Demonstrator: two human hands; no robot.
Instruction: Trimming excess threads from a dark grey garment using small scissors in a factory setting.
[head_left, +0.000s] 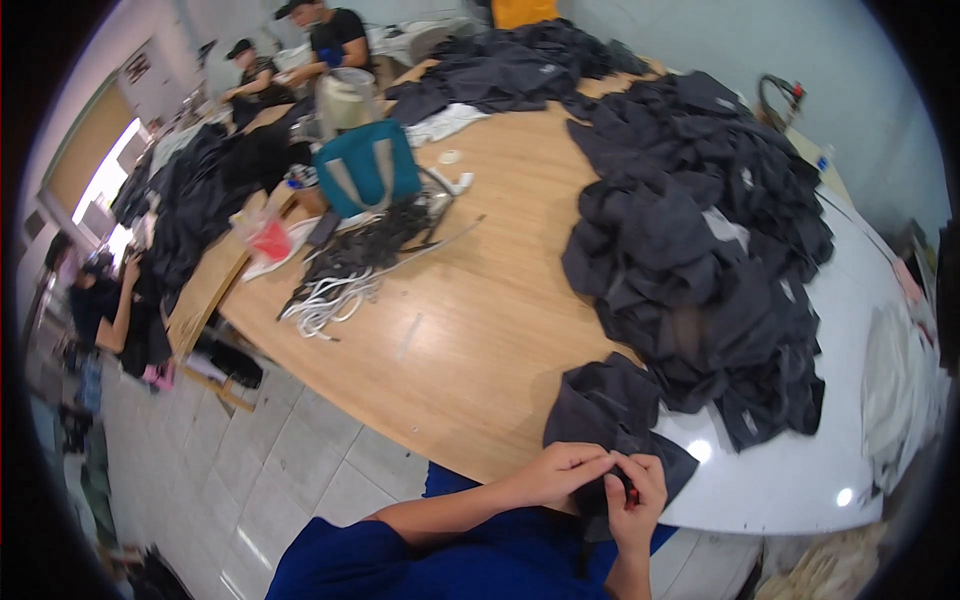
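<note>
Dark garment (610, 415): lies at the near table edge (400, 425), its lower end pinched by both hands.
Left hand (562, 472): fingers clenched on the cloth.
Right hand (637, 492): gripping the same fold.
Open room: bare wood left of the dark clothing heap (700, 250).
Far left: white cords (330, 298), teal bag (366, 167).

Big heap of dark garments (700, 250) across the right of the wooden table (470, 340). Teal tote bag (366, 168) further back, white cords (330, 300) tangled beside it, red-filled plastic bag (268, 238) at the left edge.
</note>
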